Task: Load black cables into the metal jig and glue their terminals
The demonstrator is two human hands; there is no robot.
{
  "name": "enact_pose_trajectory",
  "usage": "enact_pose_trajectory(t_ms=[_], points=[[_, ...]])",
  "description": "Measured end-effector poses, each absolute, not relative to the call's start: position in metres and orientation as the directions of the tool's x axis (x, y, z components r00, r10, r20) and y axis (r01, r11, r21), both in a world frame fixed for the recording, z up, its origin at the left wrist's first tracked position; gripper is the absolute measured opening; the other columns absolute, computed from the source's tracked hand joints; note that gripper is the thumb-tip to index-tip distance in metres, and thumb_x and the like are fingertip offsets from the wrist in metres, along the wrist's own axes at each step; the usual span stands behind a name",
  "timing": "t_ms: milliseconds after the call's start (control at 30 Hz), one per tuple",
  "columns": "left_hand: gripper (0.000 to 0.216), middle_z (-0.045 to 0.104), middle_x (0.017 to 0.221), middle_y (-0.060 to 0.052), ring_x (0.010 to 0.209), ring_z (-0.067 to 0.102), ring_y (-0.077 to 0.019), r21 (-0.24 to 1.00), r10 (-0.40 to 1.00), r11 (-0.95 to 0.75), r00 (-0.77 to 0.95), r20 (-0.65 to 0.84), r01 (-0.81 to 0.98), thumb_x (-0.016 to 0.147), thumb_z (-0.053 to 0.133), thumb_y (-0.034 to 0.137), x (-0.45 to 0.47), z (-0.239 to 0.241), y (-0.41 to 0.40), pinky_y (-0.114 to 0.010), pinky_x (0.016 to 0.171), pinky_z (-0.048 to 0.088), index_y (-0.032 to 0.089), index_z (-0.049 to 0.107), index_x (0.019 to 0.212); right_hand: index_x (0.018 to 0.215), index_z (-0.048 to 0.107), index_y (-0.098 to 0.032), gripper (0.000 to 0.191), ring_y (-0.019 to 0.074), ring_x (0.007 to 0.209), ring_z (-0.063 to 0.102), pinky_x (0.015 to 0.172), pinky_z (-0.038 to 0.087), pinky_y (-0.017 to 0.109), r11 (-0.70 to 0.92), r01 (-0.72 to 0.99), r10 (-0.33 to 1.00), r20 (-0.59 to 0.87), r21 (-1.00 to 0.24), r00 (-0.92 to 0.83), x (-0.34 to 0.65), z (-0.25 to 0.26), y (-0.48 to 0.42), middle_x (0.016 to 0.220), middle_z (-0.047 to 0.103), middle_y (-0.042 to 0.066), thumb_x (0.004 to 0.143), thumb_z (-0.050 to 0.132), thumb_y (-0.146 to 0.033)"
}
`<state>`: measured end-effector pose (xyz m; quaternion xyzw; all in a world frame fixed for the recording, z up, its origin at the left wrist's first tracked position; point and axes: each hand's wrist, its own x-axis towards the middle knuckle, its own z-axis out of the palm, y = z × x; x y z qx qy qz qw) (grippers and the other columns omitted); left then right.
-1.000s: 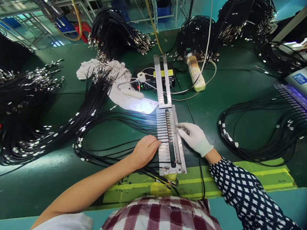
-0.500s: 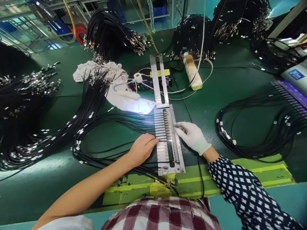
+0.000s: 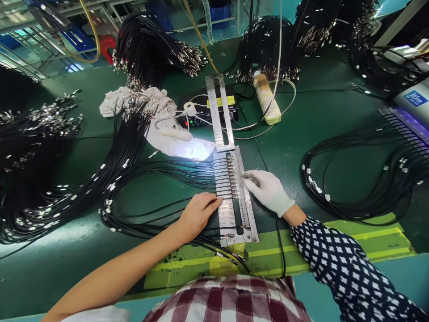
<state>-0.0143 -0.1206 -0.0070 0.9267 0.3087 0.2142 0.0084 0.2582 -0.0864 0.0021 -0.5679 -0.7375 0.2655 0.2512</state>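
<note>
A slotted metal fixture (image 3: 231, 214) lies lengthwise in front of me, with several black cables (image 3: 201, 172) set side by side in its upper slots. Their stripped metallic ends (image 3: 232, 176) line up over the long opening. My bare left hand (image 3: 197, 217) is closed at the fixture's left edge, thumb and fingertips on a black cable at the lowest filled slots. On the opposite side, my white-gloved right hand (image 3: 270, 190) is closed, its bent fingertips against the fixture's right edge; whatever they pinch is hidden. Two more cable ends (image 3: 229, 235) lie across the fixture's lower part.
A second slotted metal plate (image 3: 219, 116) adjoins the far end, over a black control box (image 3: 192, 120). A glowing lamp (image 3: 187, 147) lies on white cloth. Cable bundles (image 3: 30, 179) spread left and behind; a bottle (image 3: 267, 100) lies behind. A UV unit (image 3: 414, 100) stands right.
My left hand has shifted slightly toward me along the fixture's left edge. My right hand stays in place. The view has tilted a little.
</note>
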Motion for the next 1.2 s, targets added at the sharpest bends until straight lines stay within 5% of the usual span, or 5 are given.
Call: enact_pose_trajectory(t_ms=[267,467,600,833,1200], points=[[0.033,0.061,0.092,-0.009,0.081,0.049,-0.0209,0.051,0.622,-0.769,0.727,0.292,0.637,0.096,0.040,0.009,-0.012,0.002,-0.125,-0.033,0.069,0.037,0.016,0.062,0.121,0.105,0.070,-0.025,0.022,0.0202,0.083,0.067,0.074,0.050,0.033,0.226,0.694,0.971,0.096,-0.684,-0.221,0.258,0.001,-0.084,0.094,0.075,0.002,0.094,0.052,-0.032],[0.007,0.060,0.091,-0.004,0.085,0.051,-0.0195,0.501,0.752,-0.572,0.659,0.006,0.649,0.095,0.056,0.024,-0.002,0.027,-0.146,-0.033,0.074,0.042,0.018,0.055,0.098,0.111,0.068,-0.022,0.025,0.0202,0.085,0.068,0.079,0.052,0.034,0.254,0.640,0.963,0.127,-0.725,-0.239,0.261,-0.001,-0.098,0.101,0.074,0.004,0.093,0.053,-0.031],[0.012,0.058,0.091,-0.001,0.084,0.052,-0.0168,0.661,0.769,-0.385,0.620,-0.155,0.644,0.090,0.056,0.010,-0.005,0.032,-0.164,-0.029,0.073,0.044,0.019,0.050,0.094,0.111,0.068,-0.023,0.025,0.0214,0.089,0.067,0.081,0.052,0.036,0.255,0.667,0.964,0.129,-0.700,-0.232,0.261,-0.001,-0.104,0.102,0.073,0.005,0.094,0.053,-0.032],[0.004,0.061,0.080,0.001,0.071,0.056,-0.0124,0.844,0.890,-0.198,0.452,-0.059,0.499,0.087,0.063,0.015,-0.013,0.018,-0.150,-0.023,0.065,0.047,0.018,0.063,0.086,0.110,0.068,-0.023,0.024,0.0222,0.091,0.067,0.083,0.052,0.037,0.254,0.676,0.964,0.123,-0.692,-0.236,0.261,-0.001,-0.101,0.102,0.074,0.005,0.094,0.053,-0.033],[0.028,0.068,0.086,-0.004,0.077,0.065,-0.0139,0.705,0.783,-0.483,0.616,0.082,0.520,0.099,0.048,0.020,-0.021,0.022,-0.126,-0.024,0.070,0.052,0.021,0.070,0.116,0.109,0.068,-0.024,0.022,0.0231,0.093,0.067,0.084,0.051,0.038,0.251,0.698,0.964,0.109,-0.671,-0.242,0.261,-0.001,-0.101,0.102,0.073,0.005,0.094,0.053,-0.031]])
